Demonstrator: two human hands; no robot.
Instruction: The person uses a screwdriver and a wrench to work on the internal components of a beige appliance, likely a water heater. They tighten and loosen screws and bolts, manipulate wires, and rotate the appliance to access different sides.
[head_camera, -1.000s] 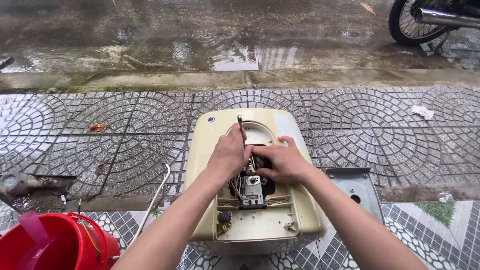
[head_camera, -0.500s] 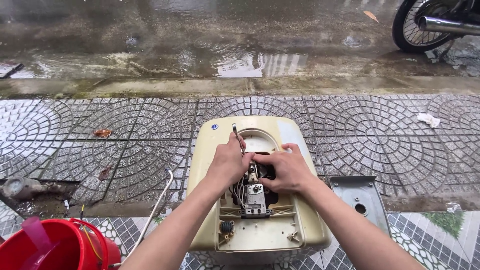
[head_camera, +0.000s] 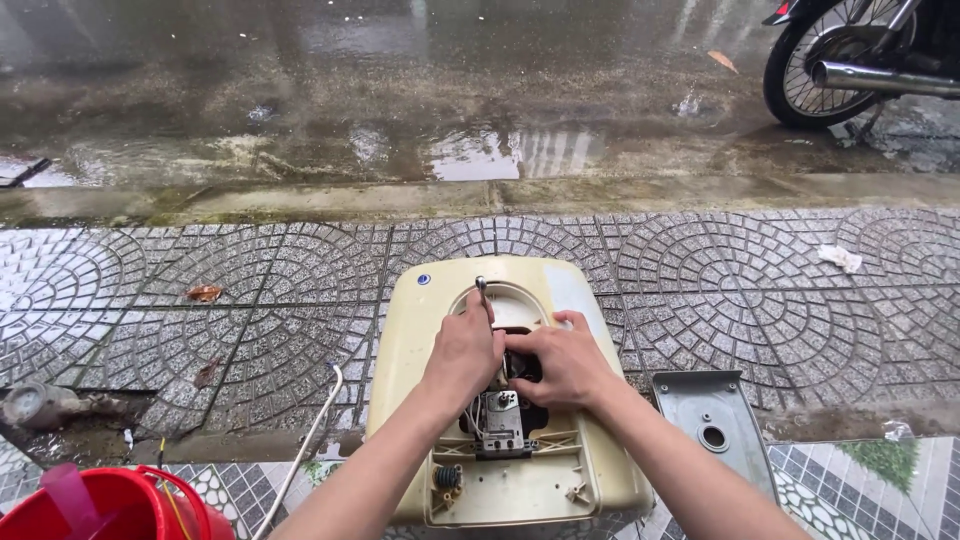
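Far left, low: a red bucket (head_camera: 95, 505) with a pink handle and some yellow cord inside, the rest hidden by the frame edge. Beside it, a white cable (head_camera: 305, 450) on patterned paving (head_camera: 250, 300). Centre: a cream appliance casing (head_camera: 510, 400) lying open, wiring and a small grey metal part inside. Left hand (head_camera: 462, 352), fingers closed around a thin metal tool (head_camera: 482, 295). Right hand (head_camera: 565, 362), fingers curled into the dark opening; cannot tell what they grip. Right: a grey cover plate (head_camera: 715, 430). Top right: a motorbike wheel (head_camera: 830, 60).
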